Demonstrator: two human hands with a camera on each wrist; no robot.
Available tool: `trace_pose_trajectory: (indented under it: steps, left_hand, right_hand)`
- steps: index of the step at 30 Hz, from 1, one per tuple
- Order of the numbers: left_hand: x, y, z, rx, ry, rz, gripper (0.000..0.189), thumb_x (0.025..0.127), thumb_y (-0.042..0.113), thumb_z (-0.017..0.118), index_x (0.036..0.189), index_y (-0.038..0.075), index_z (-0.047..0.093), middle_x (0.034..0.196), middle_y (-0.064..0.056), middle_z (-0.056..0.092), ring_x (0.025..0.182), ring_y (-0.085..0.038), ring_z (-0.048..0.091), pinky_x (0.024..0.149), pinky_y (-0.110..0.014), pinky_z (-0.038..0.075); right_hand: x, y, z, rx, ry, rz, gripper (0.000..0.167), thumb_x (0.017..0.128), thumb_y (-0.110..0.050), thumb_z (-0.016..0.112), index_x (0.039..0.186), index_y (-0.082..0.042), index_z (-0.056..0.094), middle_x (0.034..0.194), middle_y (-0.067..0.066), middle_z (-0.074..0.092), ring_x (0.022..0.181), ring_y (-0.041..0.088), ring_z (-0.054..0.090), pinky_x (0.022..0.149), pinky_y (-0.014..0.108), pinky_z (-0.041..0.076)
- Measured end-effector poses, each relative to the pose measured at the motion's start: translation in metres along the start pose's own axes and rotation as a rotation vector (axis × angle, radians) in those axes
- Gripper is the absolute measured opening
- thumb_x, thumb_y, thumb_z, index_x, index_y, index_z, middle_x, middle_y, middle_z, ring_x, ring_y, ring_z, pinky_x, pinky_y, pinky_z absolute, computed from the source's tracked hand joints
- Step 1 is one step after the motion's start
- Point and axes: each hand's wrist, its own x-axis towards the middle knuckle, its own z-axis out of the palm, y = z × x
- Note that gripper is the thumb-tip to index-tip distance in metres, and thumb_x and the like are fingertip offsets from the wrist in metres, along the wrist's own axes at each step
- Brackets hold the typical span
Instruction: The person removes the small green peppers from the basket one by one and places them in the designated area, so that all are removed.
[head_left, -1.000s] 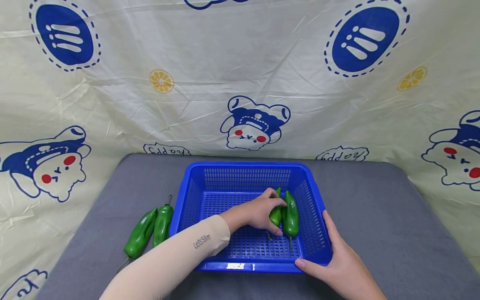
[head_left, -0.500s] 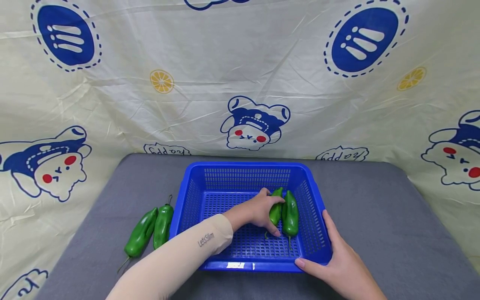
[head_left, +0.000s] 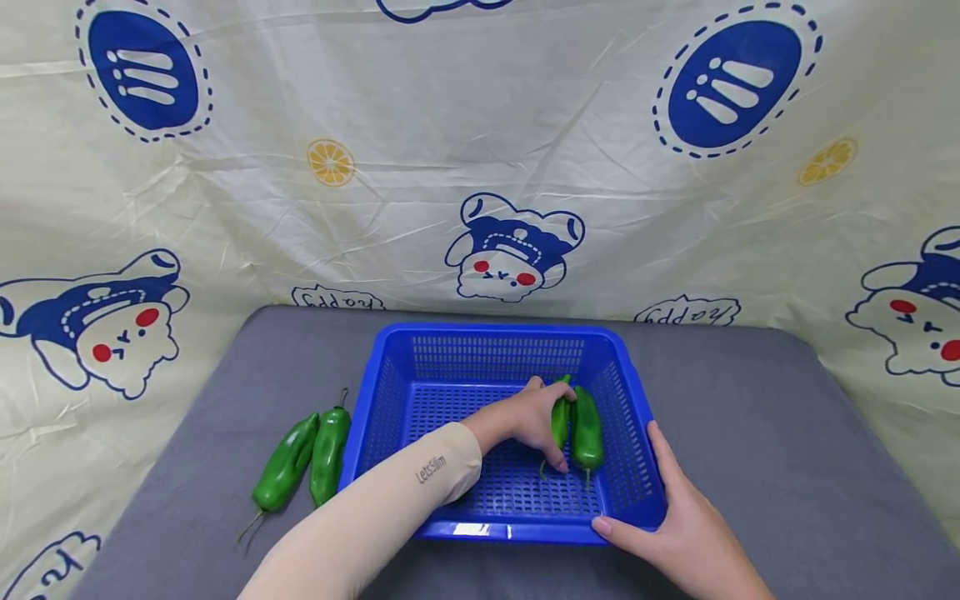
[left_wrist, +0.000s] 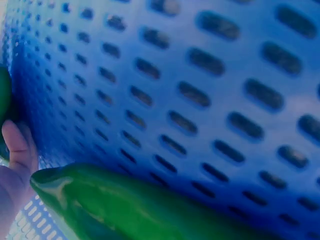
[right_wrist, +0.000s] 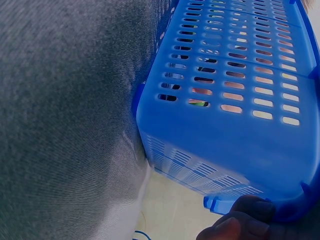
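Inside the blue plastic basket point(head_left: 510, 531), my left hand point(head_left: 528, 417) holds a green pepper point(head_left: 560, 423) lengthwise, fingertips near its far end and thumb near its stem end. Close along its right side lies a second green pepper point(head_left: 587, 429). The left wrist view has fingers point(left_wrist: 17, 150) at the left edge and a glossy green pepper point(left_wrist: 120, 205) below the slotted wall. My right hand point(head_left: 686, 521) grips the basket's near right corner, thumb on the front rim and fingers along the outer side; its fingers point(right_wrist: 240, 225) are dark in the right wrist view.
Two more green peppers, one point(head_left: 287, 462) farther left and one point(head_left: 328, 454) beside the basket, lie on the grey cloth-covered table point(head_left: 757, 433). My left sleeve partly crosses the basket's near left corner. A printed curtain point(head_left: 405, 233) hangs behind the table.
My left hand has shifted slightly right inside the basket, and the pepper under it sits a little differently. The right hand keeps its place on the corner. The head view has moved slightly.
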Motion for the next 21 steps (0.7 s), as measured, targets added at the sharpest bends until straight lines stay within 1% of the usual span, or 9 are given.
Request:
trace_pose_trajectory:
  steps: [2, 5, 8, 12, 17, 21]
  left_hand:
    - [0.000, -0.001, 0.000, -0.009, 0.007, 0.007, 0.098, 0.059, 0.025, 0.097, 0.143, 0.023, 0.047, 0.122, -0.006, 0.046, 0.099, -0.013, 0.050, 0.089, -0.024, 0.047]
    - [0.000, -0.001, -0.003, -0.024, 0.027, 0.025, 0.099, 0.060, 0.022, 0.097, 0.144, 0.023, 0.046, 0.126, -0.007, 0.046, 0.100, -0.013, 0.050, 0.088, -0.024, 0.047]
    - [-0.003, 0.000, -0.007, -0.028, 0.039, 0.036, 0.098, 0.061, 0.020, 0.096, 0.145, 0.024, 0.045, 0.125, -0.007, 0.045, 0.099, -0.013, 0.050, 0.086, -0.023, 0.047]
    - [-0.011, 0.002, -0.009, -0.008, 0.024, 0.049, 0.099, 0.061, 0.022, 0.096, 0.146, 0.024, 0.044, 0.124, -0.007, 0.045, 0.098, -0.012, 0.050, 0.085, -0.023, 0.047]
    - [-0.026, 0.004, -0.015, -0.014, 0.013, 0.083, 0.104, 0.063, 0.025, 0.095, 0.151, 0.025, 0.039, 0.126, -0.008, 0.044, 0.096, -0.012, 0.050, 0.082, -0.021, 0.047]
    - [-0.046, 0.005, -0.028, -0.078, 0.013, 0.102, 0.107, 0.066, 0.027, 0.094, 0.154, 0.028, 0.035, 0.130, -0.008, 0.042, 0.097, -0.012, 0.050, 0.077, -0.021, 0.048]
  right_hand:
    - [0.000, 0.001, 0.000, -0.001, 0.003, -0.004, 0.126, 0.079, -0.058, 0.076, 0.156, -0.029, -0.019, 0.163, 0.026, 0.013, 0.140, 0.055, 0.031, 0.096, 0.071, 0.039]
    - [0.001, 0.001, 0.000, 0.004, -0.017, 0.016, 0.126, 0.079, -0.058, 0.076, 0.156, -0.029, -0.021, 0.164, 0.026, 0.011, 0.141, 0.055, 0.029, 0.097, 0.071, 0.039]
    - [0.002, 0.001, -0.001, -0.002, -0.030, 0.027, 0.126, 0.080, -0.058, 0.075, 0.156, -0.027, -0.021, 0.163, 0.027, 0.010, 0.141, 0.055, 0.028, 0.098, 0.071, 0.038]
    - [0.003, 0.001, -0.001, -0.018, -0.034, 0.029, 0.127, 0.081, -0.057, 0.075, 0.156, -0.024, -0.021, 0.163, 0.029, 0.010, 0.141, 0.056, 0.027, 0.099, 0.071, 0.037]
    - [0.004, 0.000, -0.001, -0.013, -0.044, 0.040, 0.127, 0.081, -0.058, 0.074, 0.156, -0.024, -0.022, 0.163, 0.028, 0.009, 0.142, 0.057, 0.025, 0.100, 0.072, 0.036]
    - [0.005, 0.000, -0.001, -0.005, -0.047, 0.047, 0.127, 0.080, -0.058, 0.074, 0.156, -0.024, -0.021, 0.163, 0.028, 0.009, 0.142, 0.056, 0.026, 0.099, 0.072, 0.037]
